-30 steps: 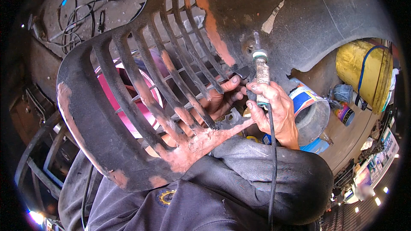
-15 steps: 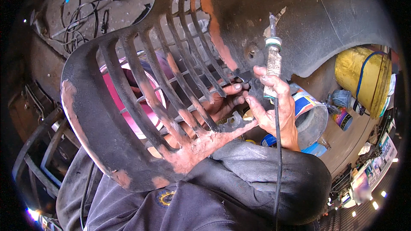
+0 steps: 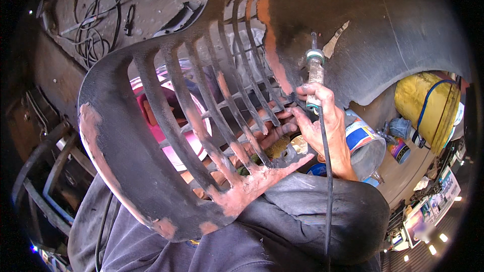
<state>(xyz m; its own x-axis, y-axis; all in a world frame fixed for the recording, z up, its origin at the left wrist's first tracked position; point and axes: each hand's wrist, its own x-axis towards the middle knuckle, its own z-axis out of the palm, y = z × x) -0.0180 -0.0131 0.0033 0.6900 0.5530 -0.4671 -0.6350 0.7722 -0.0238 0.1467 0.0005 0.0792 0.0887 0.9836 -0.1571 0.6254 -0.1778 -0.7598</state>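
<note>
**While the right hand (image 3: 327, 128) holds a tool (image 3: 315, 75), the left hand (image 3: 269, 133) is behind the bars (image 3: 169, 126)**

As the person sits with legs bent, a big black car bumper (image 3: 287, 15) leans across the lap and reaches far off to the right. Its bars are long and thin, with gaps between them. The right hand is on the right of the bars, and its fingers are clamped on the low end of the tool. The tool is like a fat, pale stick with a metal tip, and the tip points up, away from the person. A black cord (image 3: 326, 171) hangs down from it, over the grey trouser leg (image 3: 343, 211). The thumb of this hand is near the fingers of the left hand. Those are bent close to the broken ends of the bars, but the bars hide part of them, so one cannot tell if they pinch anything. A lumpy pink patch (image 3: 247, 186) covers the bottom of the bars. A pink tub (image 3: 194, 143) shows through the gaps. On the right are a clear pot (image 3: 368, 146) and a yellow bucket (image 3: 426, 103).
</note>
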